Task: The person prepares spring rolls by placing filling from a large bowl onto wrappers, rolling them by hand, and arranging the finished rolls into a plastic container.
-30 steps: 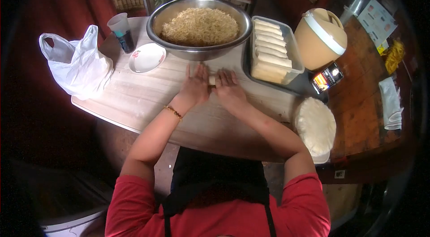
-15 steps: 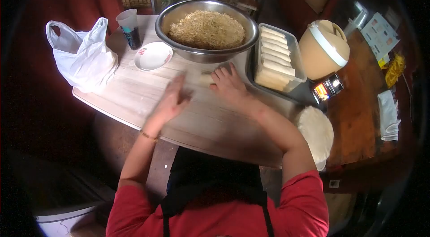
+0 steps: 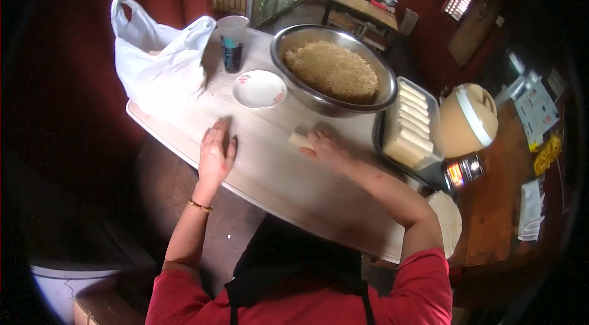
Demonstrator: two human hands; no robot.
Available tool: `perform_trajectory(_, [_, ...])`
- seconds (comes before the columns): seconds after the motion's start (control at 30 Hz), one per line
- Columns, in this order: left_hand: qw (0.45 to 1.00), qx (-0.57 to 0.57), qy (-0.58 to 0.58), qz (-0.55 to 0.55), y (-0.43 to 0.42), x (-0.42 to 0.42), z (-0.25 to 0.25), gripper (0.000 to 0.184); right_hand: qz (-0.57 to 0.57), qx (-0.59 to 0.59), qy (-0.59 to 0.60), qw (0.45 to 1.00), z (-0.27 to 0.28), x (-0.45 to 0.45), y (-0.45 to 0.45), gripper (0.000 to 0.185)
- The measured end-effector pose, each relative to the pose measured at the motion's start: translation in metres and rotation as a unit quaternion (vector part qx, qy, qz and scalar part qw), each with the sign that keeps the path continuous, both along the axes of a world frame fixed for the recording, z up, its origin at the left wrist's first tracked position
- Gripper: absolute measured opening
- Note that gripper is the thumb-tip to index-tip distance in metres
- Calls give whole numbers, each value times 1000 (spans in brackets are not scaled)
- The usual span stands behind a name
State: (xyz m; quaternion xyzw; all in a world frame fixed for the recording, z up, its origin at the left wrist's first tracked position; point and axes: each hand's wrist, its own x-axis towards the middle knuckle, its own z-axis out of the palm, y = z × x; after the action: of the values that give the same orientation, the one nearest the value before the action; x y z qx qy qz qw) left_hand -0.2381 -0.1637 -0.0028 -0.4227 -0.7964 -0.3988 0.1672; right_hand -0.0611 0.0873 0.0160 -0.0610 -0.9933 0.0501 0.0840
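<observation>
A pale, uncooked spring roll (image 3: 300, 141) lies on the light table (image 3: 270, 184), its left end poking out from under my right hand (image 3: 324, 148). The fingers of that hand are curled over the rest of the roll and hide it. My left hand (image 3: 215, 152) is off to the left, held over the table near its front edge, with the fingers stretched out and nothing in them. Beyond my hands stand a white saucer with pink flowers (image 3: 259, 89) and a large steel bowl (image 3: 288, 82) of shredded, sprout-like filling (image 3: 334, 70).
Right of the bowl is a clear plastic box (image 3: 437, 135) stacked with rolls. Past it stand a beige jug (image 3: 469, 119) and a phone (image 3: 464, 170). Round wrappers (image 3: 446, 220) lie near my right elbow. At left are a white plastic bag (image 3: 162, 67) and a plastic cup (image 3: 232, 46).
My left hand has drawn away left from the roll. My right hand stays over the roll, more of which now shows. The camera view has turned left and tilted.
</observation>
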Motion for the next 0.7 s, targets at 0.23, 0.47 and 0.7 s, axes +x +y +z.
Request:
perform_trajectory(0.23, [998, 6, -49, 25, -4, -3, -3, 39, 39, -37, 161, 986, 56, -120, -43, 39])
perform_trajectory(0.47, [994, 22, -100, 40, -6, -7, -5, 38, -15, 72, 172, 982, 41, -200, -29, 39])
perform_trajectory(0.7, [994, 39, -92, 33, -5, -8, -7, 35, -83, 59, 93, 990, 17, -212, -20, 39])
